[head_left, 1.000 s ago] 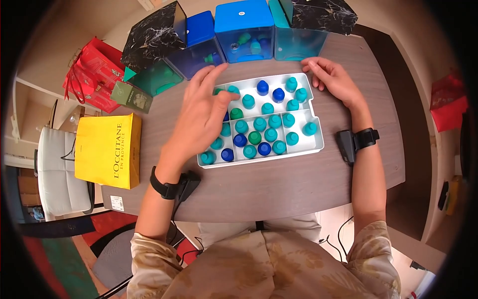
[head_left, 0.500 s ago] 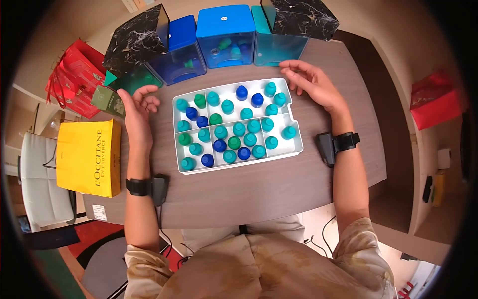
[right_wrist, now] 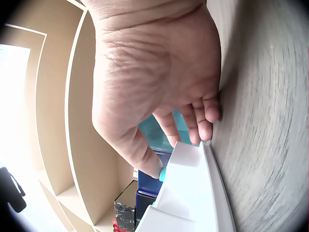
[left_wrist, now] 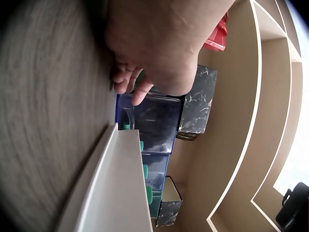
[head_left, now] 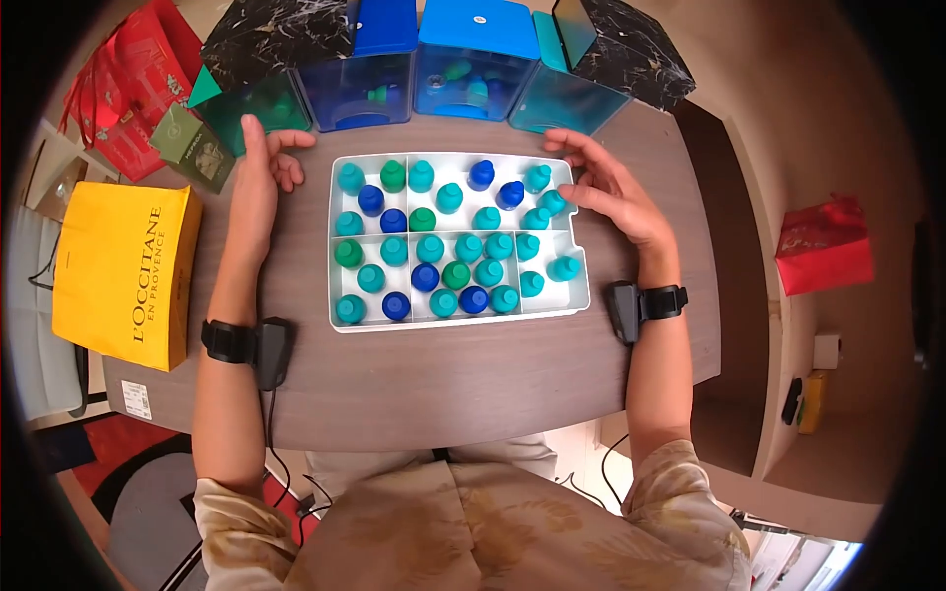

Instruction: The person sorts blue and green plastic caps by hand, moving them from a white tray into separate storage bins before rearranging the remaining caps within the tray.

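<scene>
A white divided tray (head_left: 463, 321) holds several small bottles: teal (head_left: 449, 197), dark blue (head_left: 371, 200) and green (head_left: 393, 175). They stand upright in its compartments. My left hand (head_left: 258, 182) is left of the tray, apart from it, fingers loosely bent and holding nothing. In the left wrist view, that hand (left_wrist: 154, 43) is low over the table beyond the tray's corner. My right hand (head_left: 621, 207) is at the tray's right end, its thumb overlapping a teal bottle (head_left: 553, 203). The right wrist view shows its relaxed fingers (right_wrist: 190, 126) outside the tray wall (right_wrist: 190, 181).
Behind the tray stand a green bin (head_left: 264, 116), a dark blue bin (head_left: 357, 91), a light blue bin (head_left: 475, 91) and a teal bin (head_left: 564, 103). Black marbled panels (head_left: 276, 44) stand above the outer bins. A yellow bag (head_left: 123, 276) and a green box (head_left: 192, 148) are at left.
My left hand has left the tray's left side and moved out over the table. My right hand has come closer to the tray's right end. The head view has shifted.
</scene>
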`<state>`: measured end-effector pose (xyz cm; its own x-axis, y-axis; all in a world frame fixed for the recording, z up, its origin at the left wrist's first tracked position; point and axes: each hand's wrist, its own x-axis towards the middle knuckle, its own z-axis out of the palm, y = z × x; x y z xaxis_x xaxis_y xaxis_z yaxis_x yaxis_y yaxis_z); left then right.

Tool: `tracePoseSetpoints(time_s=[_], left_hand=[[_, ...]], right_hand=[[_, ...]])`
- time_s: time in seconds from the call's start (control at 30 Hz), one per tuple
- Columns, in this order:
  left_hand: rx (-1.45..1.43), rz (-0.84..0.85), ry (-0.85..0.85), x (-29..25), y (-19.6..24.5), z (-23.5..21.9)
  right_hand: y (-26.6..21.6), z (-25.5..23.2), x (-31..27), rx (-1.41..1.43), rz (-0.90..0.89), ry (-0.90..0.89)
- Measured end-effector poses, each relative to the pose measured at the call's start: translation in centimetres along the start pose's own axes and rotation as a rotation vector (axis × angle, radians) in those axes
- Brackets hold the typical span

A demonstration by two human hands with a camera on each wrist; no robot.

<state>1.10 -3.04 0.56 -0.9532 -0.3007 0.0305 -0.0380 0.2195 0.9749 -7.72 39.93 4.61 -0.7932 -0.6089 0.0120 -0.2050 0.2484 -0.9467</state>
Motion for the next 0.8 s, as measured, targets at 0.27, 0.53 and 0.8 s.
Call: tracePoseSetpoints(time_s=[0.27,0.53,0.8], left_hand=[[0.018,-0.01,0.01,0.07,0.13,0.11],[0.021,-0.009,0.019,-0.07,0.21,0.19],[0.058,0.012,0.03,0.16,-0.06,0.15]], right_hand=[[0.09,0.04,-0.04,0.025,-0.03,0.003],[0.24,-0.2,0.33,-0.107,-0.24,0.021],[0.1,-0.04,0.36,-0.17,-0.247,0.042]])
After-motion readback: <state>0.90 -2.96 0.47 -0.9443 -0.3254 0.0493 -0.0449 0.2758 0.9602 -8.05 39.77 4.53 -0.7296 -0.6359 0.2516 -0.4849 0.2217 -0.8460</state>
